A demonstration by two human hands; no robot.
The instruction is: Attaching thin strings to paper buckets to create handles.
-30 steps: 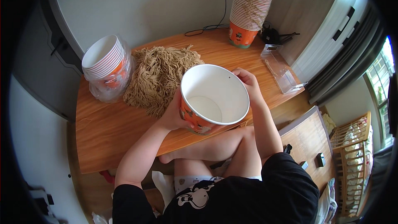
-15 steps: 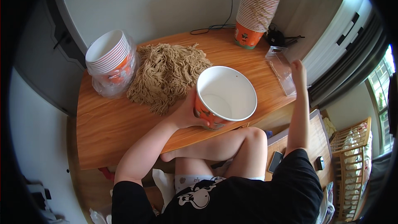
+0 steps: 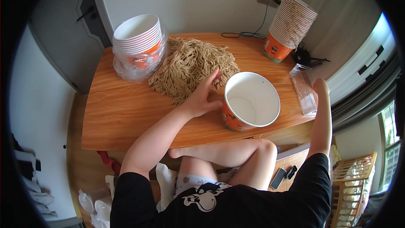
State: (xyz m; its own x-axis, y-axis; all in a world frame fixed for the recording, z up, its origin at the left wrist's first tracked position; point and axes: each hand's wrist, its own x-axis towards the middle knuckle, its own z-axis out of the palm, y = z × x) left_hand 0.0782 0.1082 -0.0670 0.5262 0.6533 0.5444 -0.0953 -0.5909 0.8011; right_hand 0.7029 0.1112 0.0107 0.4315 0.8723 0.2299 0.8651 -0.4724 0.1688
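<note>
A large orange paper bucket (image 3: 236, 120) with a white inside stands upright near the table's front edge, tilted only by the lens. Just left of it my left hand (image 3: 203, 99) is open, fingers spread and thumb close to its wall; whether they touch I cannot tell. Behind that hand lies a heap of tan, yarn-like strands (image 3: 190, 65). Out at the right, my right hand (image 3: 321, 88) is closed, beside a clear plastic box (image 3: 304, 95); anything inside its fingers is hidden.
Nested paper buckets in a plastic bag (image 3: 137, 50) stand at the back left. A tall bucket stack (image 3: 291, 25) with tan strands on its side stands back right, near a cable (image 3: 249, 33) and a black object (image 3: 301, 55). A phone (image 3: 278, 178) lies lower right.
My left hand has let go of the bucket and opened, its fingers now spread beside it. The whole view has shifted; my right hand remains closed near the clear box.
</note>
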